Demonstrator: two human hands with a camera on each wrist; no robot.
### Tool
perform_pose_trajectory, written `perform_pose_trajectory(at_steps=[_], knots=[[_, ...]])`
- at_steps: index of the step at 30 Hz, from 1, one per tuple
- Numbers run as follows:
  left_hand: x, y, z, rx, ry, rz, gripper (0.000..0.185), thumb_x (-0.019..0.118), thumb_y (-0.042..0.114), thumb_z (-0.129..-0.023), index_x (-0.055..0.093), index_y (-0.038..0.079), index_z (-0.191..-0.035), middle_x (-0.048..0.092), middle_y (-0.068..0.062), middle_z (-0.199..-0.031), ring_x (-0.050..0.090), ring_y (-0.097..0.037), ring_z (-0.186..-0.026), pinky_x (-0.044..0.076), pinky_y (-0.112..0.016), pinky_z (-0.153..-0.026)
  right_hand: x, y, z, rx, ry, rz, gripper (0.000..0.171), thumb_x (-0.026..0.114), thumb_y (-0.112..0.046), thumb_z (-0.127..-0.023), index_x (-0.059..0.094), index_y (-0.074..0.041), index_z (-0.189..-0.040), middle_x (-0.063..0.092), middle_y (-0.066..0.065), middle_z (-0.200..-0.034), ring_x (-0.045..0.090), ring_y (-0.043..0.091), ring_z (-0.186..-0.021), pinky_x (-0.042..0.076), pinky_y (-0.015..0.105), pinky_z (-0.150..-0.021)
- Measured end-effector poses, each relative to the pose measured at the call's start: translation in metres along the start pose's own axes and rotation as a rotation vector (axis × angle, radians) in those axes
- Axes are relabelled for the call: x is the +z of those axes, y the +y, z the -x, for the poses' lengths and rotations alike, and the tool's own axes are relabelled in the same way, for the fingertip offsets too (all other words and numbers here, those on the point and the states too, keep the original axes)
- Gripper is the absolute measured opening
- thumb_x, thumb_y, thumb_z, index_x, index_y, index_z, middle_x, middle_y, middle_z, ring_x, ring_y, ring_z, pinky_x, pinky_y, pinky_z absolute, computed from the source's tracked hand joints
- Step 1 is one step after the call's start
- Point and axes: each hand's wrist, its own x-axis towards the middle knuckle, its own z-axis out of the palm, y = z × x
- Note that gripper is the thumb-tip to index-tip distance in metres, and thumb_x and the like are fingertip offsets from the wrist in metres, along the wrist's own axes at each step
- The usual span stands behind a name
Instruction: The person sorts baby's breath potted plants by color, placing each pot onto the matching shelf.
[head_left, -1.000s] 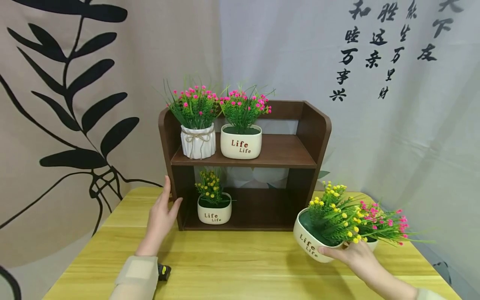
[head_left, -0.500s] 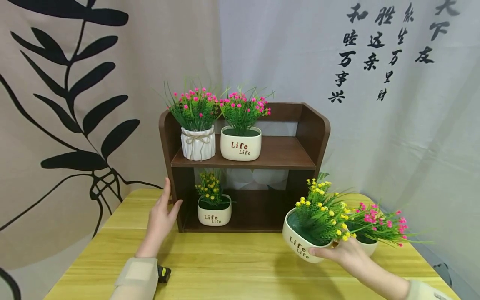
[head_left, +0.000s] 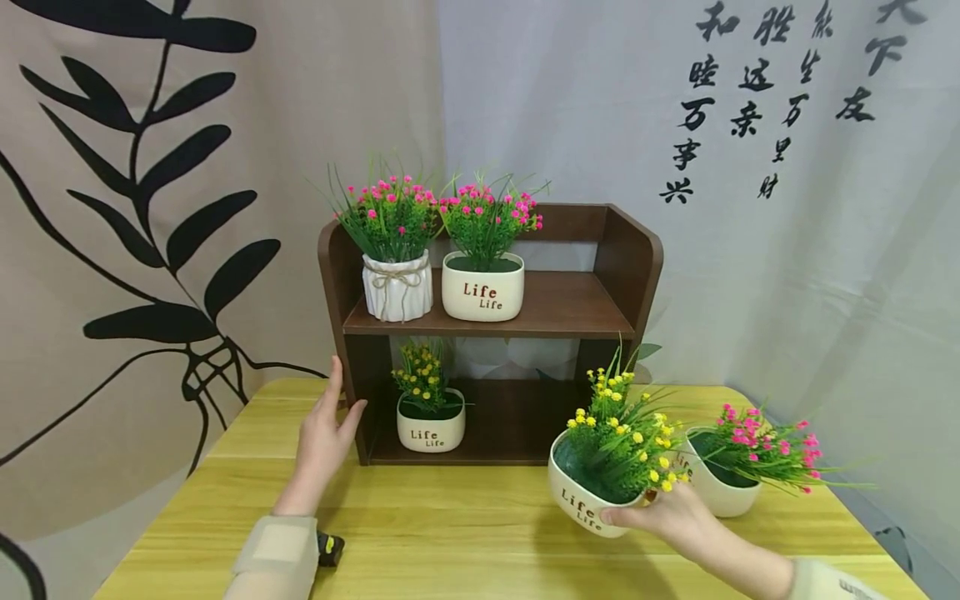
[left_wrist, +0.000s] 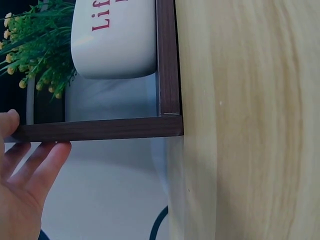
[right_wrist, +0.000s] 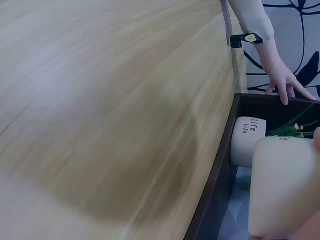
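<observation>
One rounded glossy ceramic pot (head_left: 581, 500) in right hand (head_left: 667, 521)

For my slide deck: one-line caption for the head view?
Right hand holds a yellow-flowered pot above the table; left hand rests against the brown shelf.

A dark brown two-tier wooden shelf (head_left: 600, 304) stands at the back of the pale wooden table (head_left: 420, 533). On its upper tier, a ribbed white pot of pink flowers (head_left: 396, 285) sits left of a cream "Life" pot of pink flowers (head_left: 482, 287). A small cream pot of yellow flowers (head_left: 429, 427) occupies the lower tier's left end. Right of the shelf, a cream pot of pink flowers (head_left: 723, 492) rests on the table.
</observation>
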Motion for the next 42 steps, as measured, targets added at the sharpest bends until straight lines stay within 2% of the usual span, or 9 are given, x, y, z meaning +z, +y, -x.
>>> perform_pose_trajectory(at_steps=[4,11,14,16,18,25,28,37,42], knots=[[0.001,0.001,0.0,0.007,0.0,0.001,0.089,0.071,-0.005,-0.084,0.02,0.011,-0.156,0.046,-0.03,-0.138,0.062,-0.049,-0.084,0.049,-0.048,-0.053,0.008,0.0,0.0,-0.005,0.006,0.029,0.082,0.091,-0.024,-0.062,0.052,0.005,-0.128,0.064,0.013,-0.117,0.06,0.025,-0.104,0.048,0.036,-0.086],[0.004,0.003,-0.001,-0.003,-0.022,-0.012,0.087,0.071,-0.003,-0.085,0.02,0.008,-0.155,0.044,-0.029,-0.14,0.062,-0.045,-0.077,0.043,-0.038,-0.047,0.021,0.002,0.001,0.055,-0.029,0.011,0.078,0.092,-0.025,-0.058,0.059,0.003,-0.122,0.067,0.012,-0.112,0.062,0.026,-0.101,0.049,0.038,-0.085],[0.003,0.004,-0.001,-0.02,-0.034,-0.014,0.087,0.07,-0.002,-0.086,0.019,0.009,-0.156,0.044,-0.029,-0.14,0.061,-0.038,-0.064,0.038,-0.033,-0.044,0.028,0.003,-0.002,0.035,-0.019,0.032,0.077,0.093,-0.026,-0.056,0.061,0.001,-0.12,0.067,0.012,-0.112,0.061,0.027,-0.103,0.048,0.039,-0.086],[0.001,0.004,-0.001,-0.029,-0.038,-0.014,0.088,0.07,-0.001,-0.087,0.018,0.012,-0.156,0.044,-0.029,-0.14,0.053,-0.029,-0.049,0.034,-0.03,-0.042,0.033,0.005,-0.004,0.006,-0.008,0.037,0.078,0.094,-0.027,-0.055,0.061,0.001,-0.12,0.067,0.011,-0.112,0.061,0.027,-0.103,0.048,0.04,-0.087],[-0.001,0.004,-0.002,-0.028,-0.041,-0.019,0.089,0.07,-0.001,-0.087,0.017,0.013,-0.156,0.044,-0.029,-0.14,0.046,-0.022,-0.043,0.033,-0.029,-0.041,0.039,0.008,-0.008,-0.02,-0.006,0.017,0.076,0.094,-0.025,-0.055,0.061,0.001,-0.119,0.067,0.011,-0.111,0.061,0.027,-0.103,0.048,0.039,-0.087],[-0.004,0.001,-0.002,-0.037,-0.045,-0.022,0.09,0.07,-0.002,-0.087,0.015,0.013,-0.157,0.046,-0.033,-0.137,0.055,-0.03,-0.052,0.038,-0.031,-0.043,0.057,0.018,-0.024,-0.183,-0.046,0.085,0.073,0.093,-0.026,-0.058,0.061,0.001,-0.118,0.067,0.012,-0.11,0.062,0.032,-0.102,0.048,0.044,-0.088],[-0.005,0.001,-0.001,-0.065,-0.056,-0.021,0.091,0.069,-0.001,-0.088,0.013,0.017,-0.157,0.044,-0.032,-0.138,0.054,-0.027,-0.049,0.038,-0.031,-0.043,0.063,0.023,-0.033,-0.203,-0.045,0.073,0.075,0.093,-0.024,-0.058,0.059,0.002,-0.12,0.066,0.014,-0.112,0.061,0.035,-0.104,0.048,0.047,-0.089],[-0.003,0.001,-0.002,-0.039,-0.043,-0.028,0.088,0.069,-0.002,-0.087,0.016,0.012,-0.156,0.043,-0.032,-0.14,0.039,-0.008,-0.041,0.034,-0.027,-0.04,0.077,0.035,-0.061,-0.128,-0.087,-0.115,0.08,0.092,-0.021,-0.06,0.055,0.0,-0.128,0.062,0.015,-0.122,0.055,0.037,-0.115,0.039,0.055,-0.098],[0.0,0.002,-0.001,-0.016,-0.031,-0.028,0.089,0.069,-0.003,-0.087,0.016,0.011,-0.156,0.044,-0.033,-0.139,0.053,-0.025,-0.048,0.041,-0.035,-0.044,0.085,0.04,-0.072,-0.118,-0.053,-0.072,0.082,0.093,-0.022,-0.059,0.055,0.001,-0.128,0.063,0.017,-0.12,0.058,0.037,-0.111,0.042,0.054,-0.096]])
